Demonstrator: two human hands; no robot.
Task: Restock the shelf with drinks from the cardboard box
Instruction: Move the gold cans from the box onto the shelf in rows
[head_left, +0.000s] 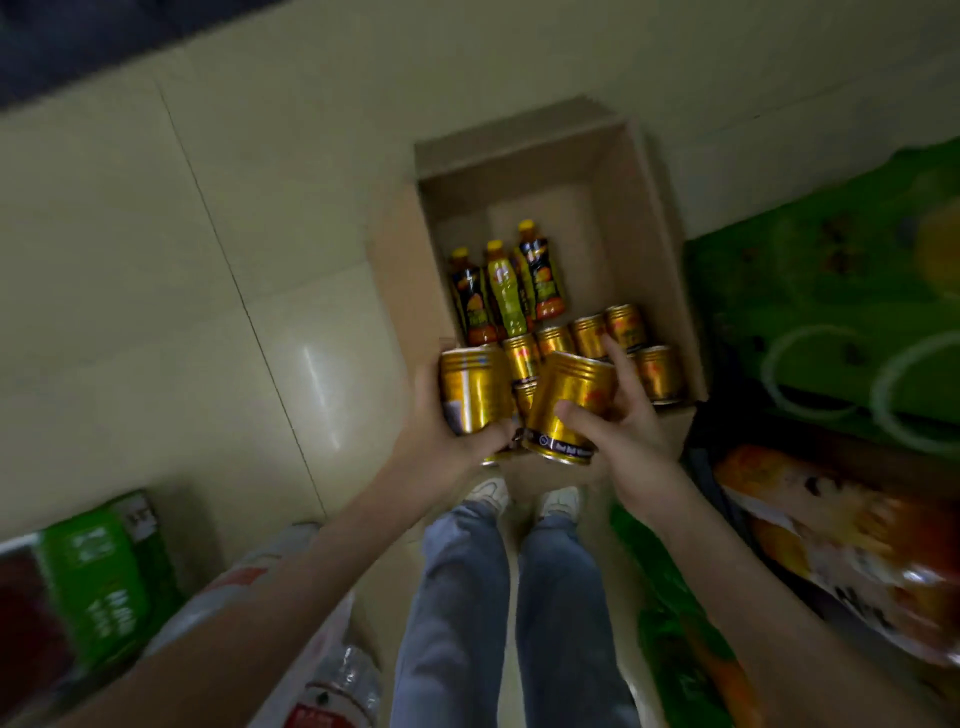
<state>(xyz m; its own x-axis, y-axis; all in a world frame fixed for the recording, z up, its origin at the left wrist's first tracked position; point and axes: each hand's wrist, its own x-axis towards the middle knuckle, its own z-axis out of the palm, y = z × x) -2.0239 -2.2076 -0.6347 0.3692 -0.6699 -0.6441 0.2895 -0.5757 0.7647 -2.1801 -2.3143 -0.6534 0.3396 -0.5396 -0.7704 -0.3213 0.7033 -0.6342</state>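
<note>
Over the cardboard box (654, 218) on the floor, the left hand (441, 436) grips one gold can (470, 389) and the right hand (631, 431) a second can (563, 400), both held above the remaining cans (623, 325) and bottles (506, 291), so carrying this pair to the shelf, which is out of view, seems next.

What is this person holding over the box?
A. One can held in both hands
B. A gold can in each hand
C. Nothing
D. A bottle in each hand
B: the left hand grips a gold can and the right hand grips a second gold can, above the cardboard box.
</note>
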